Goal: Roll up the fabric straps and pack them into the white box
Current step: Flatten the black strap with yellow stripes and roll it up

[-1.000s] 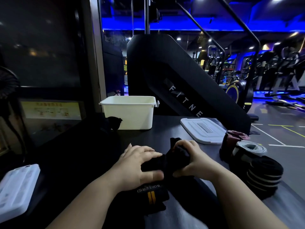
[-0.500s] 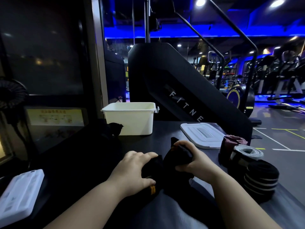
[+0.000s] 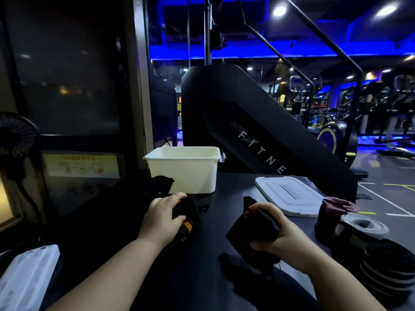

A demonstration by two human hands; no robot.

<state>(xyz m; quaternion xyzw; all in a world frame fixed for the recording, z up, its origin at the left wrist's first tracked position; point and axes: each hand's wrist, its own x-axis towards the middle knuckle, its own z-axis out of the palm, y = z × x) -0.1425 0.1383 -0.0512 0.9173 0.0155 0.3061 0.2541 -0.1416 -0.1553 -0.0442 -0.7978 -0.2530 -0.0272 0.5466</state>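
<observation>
The open white box (image 3: 183, 171) stands at the back of the dark table (image 3: 224, 187). My left hand (image 3: 162, 217) grips a black strap with orange stripes (image 3: 187, 223) just in front of the box. My right hand (image 3: 276, 232) holds a second black strap (image 3: 251, 227), bunched and lifted a little above the table. Three rolled straps sit at the right edge: a maroon one (image 3: 336, 208), a white and black one (image 3: 361, 227) and a black striped one (image 3: 386, 265).
The box's white lid (image 3: 289, 196) lies flat right of the box. Another black strap (image 3: 162, 184) lies against the box's left front corner. A white tray (image 3: 24, 279) sits at the near left. A black fitness machine (image 3: 258, 135) rises behind the table.
My hands were together on one black bundle; now they are apart, the left moved forward-left toward the box with one strap, the right stayed right holding another.
</observation>
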